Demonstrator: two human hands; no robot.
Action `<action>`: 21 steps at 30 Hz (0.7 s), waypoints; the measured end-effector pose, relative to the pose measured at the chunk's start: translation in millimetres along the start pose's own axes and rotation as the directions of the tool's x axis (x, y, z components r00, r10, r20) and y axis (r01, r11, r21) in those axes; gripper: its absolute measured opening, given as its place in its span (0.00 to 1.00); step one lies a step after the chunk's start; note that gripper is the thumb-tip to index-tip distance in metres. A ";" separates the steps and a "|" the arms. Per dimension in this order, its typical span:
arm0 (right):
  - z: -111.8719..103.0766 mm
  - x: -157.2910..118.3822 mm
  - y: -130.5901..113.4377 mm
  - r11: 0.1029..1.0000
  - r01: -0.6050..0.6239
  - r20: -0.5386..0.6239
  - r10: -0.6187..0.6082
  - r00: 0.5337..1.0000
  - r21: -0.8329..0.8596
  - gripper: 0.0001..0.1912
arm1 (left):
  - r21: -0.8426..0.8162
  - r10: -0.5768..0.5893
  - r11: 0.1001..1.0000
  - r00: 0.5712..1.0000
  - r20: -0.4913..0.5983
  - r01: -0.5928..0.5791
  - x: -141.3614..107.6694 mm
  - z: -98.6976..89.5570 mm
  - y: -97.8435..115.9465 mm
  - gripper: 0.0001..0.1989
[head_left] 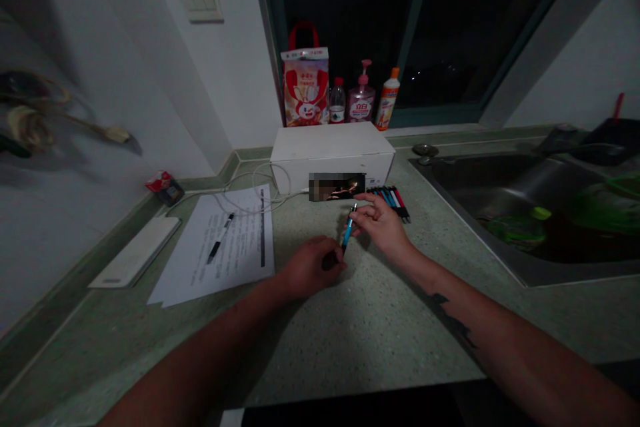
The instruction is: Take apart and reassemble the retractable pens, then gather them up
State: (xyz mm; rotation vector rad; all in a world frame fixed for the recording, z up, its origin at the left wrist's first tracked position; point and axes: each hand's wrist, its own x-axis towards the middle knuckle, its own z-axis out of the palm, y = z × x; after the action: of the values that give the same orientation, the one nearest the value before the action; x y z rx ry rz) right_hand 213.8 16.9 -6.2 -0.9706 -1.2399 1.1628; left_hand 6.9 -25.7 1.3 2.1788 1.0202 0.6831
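Observation:
A blue pen (347, 232) is held upright at a slant between my two hands, above the speckled green counter (370, 333). My left hand (313, 267) is closed round its lower end. At its upper end, the thumb and fingers of my right hand (379, 223) pinch it. Just beyond my right hand, a row of several pens (395, 200) in red, blue, white and black lies beside the white box (333, 143). To the left, a black and white pen (215, 250) rests on printed sheets (240, 247).
A phone (337, 187) leans at the box front, with a white cable (257, 210) running left. A white flat device (135, 253) and small red packet (163, 185) sit at left. Bottles (361, 97) and a red bag (306, 90) stand behind. The sink (475, 227) is at right.

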 end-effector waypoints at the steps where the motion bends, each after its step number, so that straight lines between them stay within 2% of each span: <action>1: -0.1 0.1 0.4 1.000 0.000 -0.004 0.000 1.000 0.001 0.26 | 0.003 -0.002 1.000 1.000 -0.002 0.002 -0.1 0.1 -1.1 0.02; 4: 0.7 -0.6 0.5 1.000 0.006 -0.010 -0.006 1.000 0.009 0.23 | 0.003 0.004 1.000 1.000 -0.012 -0.004 -0.3 0.8 -4.1 0.02; 11: 1.2 0.1 -5.9 0.999 0.021 -0.004 -0.021 1.000 0.023 0.23 | -0.023 0.042 0.999 0.998 -0.042 -0.043 -0.4 1.3 -7.6 0.00; 14: 3.0 -1.2 -8.3 0.999 0.018 0.009 -0.019 1.000 0.046 0.27 | -0.006 0.026 1.000 0.998 -0.059 -0.027 -0.2 1.1 -9.3 0.01; 17: 9.5 -5.4 -4.7 0.999 -0.035 0.108 0.031 0.994 0.041 0.33 | -0.007 0.021 1.000 0.996 -0.086 -0.022 0.4 0.5 -10.8 0.01; 19: 11.6 -6.0 0.8 0.998 -0.057 0.167 0.057 0.984 -0.003 0.29 | -0.018 0.045 0.999 0.995 -0.089 -0.047 0.6 -0.7 -10.9 0.02; 21: 5.4 -1.8 5.4 0.996 -0.026 0.130 0.037 0.991 -0.089 0.25 | -0.025 0.068 0.997 0.994 -0.083 -0.071 0.6 -2.5 -11.0 0.05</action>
State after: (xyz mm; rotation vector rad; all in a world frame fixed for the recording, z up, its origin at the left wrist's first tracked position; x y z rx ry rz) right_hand 207.9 15.8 -11.2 -0.9939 -1.3946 1.2218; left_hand 0.3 -18.8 -4.9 2.1864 0.9745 0.8205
